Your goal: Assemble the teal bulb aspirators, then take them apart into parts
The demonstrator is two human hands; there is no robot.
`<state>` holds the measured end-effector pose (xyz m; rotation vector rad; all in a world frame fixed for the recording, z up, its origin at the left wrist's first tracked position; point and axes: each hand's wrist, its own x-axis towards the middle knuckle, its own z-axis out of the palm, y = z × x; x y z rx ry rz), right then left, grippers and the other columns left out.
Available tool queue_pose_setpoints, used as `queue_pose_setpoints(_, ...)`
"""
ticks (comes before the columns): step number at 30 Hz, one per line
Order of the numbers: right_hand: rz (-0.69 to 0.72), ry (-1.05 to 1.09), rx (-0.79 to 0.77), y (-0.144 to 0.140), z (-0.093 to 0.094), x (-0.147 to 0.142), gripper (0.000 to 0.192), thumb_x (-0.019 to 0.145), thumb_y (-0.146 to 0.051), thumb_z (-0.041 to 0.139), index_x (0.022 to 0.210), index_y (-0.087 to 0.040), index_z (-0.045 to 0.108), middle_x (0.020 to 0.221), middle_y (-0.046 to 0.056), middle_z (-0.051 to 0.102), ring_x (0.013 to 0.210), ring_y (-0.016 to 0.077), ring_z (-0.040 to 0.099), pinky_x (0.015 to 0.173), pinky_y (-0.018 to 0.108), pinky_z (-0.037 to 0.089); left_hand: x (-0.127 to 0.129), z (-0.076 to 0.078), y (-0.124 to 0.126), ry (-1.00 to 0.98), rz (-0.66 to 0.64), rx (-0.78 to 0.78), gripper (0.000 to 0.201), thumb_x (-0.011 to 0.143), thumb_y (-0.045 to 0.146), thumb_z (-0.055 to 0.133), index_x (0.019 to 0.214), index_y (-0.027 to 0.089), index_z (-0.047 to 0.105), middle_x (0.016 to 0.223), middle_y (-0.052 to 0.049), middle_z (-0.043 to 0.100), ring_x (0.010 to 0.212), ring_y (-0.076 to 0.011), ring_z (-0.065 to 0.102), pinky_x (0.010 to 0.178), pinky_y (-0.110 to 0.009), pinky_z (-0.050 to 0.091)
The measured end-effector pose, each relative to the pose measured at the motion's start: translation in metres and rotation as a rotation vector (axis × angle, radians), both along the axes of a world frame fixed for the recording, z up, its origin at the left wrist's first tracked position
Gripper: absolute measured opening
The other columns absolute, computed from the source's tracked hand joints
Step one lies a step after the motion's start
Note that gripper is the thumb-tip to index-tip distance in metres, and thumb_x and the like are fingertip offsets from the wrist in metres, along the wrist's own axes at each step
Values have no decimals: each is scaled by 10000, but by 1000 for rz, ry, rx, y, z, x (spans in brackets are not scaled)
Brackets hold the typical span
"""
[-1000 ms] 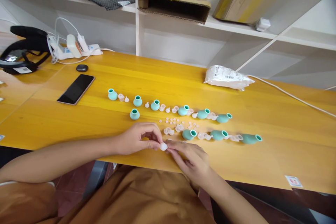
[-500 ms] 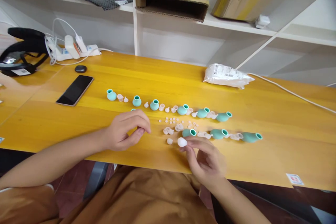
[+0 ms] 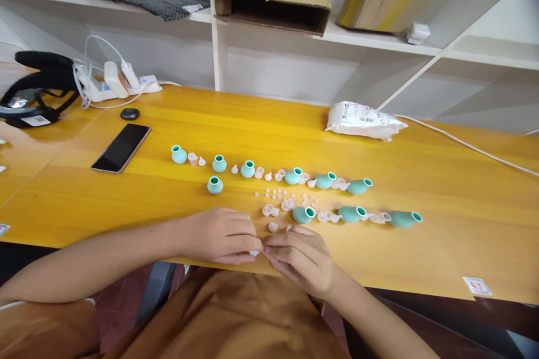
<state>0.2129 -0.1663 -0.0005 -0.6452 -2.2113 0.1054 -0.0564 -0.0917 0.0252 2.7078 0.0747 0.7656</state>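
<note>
My left hand [image 3: 225, 236] is closed around a small white bulb-shaped piece [image 3: 254, 253], of which only a bit shows under the fingers. My right hand [image 3: 297, 252] meets it from the right, thumb and fingertips pinched at the narrow end of the same piece, mostly hidden. Just behind the hands lies a pale rounded piece [image 3: 273, 227]. Teal pear-shaped bottles stand or lean in two rows; one teal bottle [image 3: 215, 185] is behind my left hand and another teal bottle [image 3: 304, 214] behind my right. Translucent cups [image 3: 270, 210] and tiny pale rings [image 3: 274, 196] lie between.
A phone [image 3: 121, 148] and a black oval case [image 3: 129, 114] lie at the left, near a power strip [image 3: 145, 83] with chargers. A black headset [image 3: 40, 90] is at the far left. Behind are a white plastic parcel [image 3: 365, 121] and shelves with cardboard boxes [image 3: 272, 3].
My right hand has brought the white piece left and toward me, and my left hand has moved in and closed on it. The teal bottle behind my left hand is now uncovered.
</note>
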Motion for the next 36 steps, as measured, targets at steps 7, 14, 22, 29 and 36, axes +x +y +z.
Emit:
queue_pose_setpoints(7, -76, 52, -56, -1, 3, -2, 228, 1054, -91, 751, 1238, -216, 701, 1041, 71, 880, 883, 193, 852, 691, 325, 603, 0, -3, 3, -8, 150, 56, 166, 998, 120, 639, 1141, 202, 662, 923, -61, 753, 825, -211, 679, 737, -325, 536)
queue_pose_setpoints(14, -359, 114, -50, 3, 1, -3, 228, 1025, -52, 747, 1123, -248, 685, 981, 45, 854, 847, 196, 830, 682, 338, 587, -3, -15, 14, 225, 346, 137, 119, 1047, 119, 593, 1082, 164, 697, 938, -73, 723, 893, -253, 651, 803, -365, 520)
queue_pose_setpoints(22, -432, 28, -22, 5, -1, -2, 163, 1040, -105, 746, 1076, -246, 670, 999, 42, 837, 896, 222, 809, 729, 388, 499, -2, -16, 14, 343, 322, 190, 137, 1055, 93, 667, 1151, 156, 741, 1059, -91, 732, 1020, -275, 619, 896, -393, 524)
queue_pose_setpoints(29, -409, 71, -9, 5, 3, -3, 209, 1020, -76, 761, 1086, -249, 664, 968, 22, 823, 905, 220, 783, 764, 392, 476, 1, -17, 13, 334, 348, 201, 118, 1105, 144, 641, 1165, 131, 742, 1077, -97, 749, 1028, -283, 624, 923, -415, 526)
queue_pose_setpoints(36, -481, -65, 31, 8, -4, -6, 166, 1031, -105, 756, 1087, -240, 677, 1114, 56, 830, 1036, 272, 742, 883, 436, 431, 3, -12, 12, 336, 359, 232, 156, 1148, 208, 592, 1132, 132, 728, 1059, -93, 757, 1025, -277, 630, 948, -410, 517)
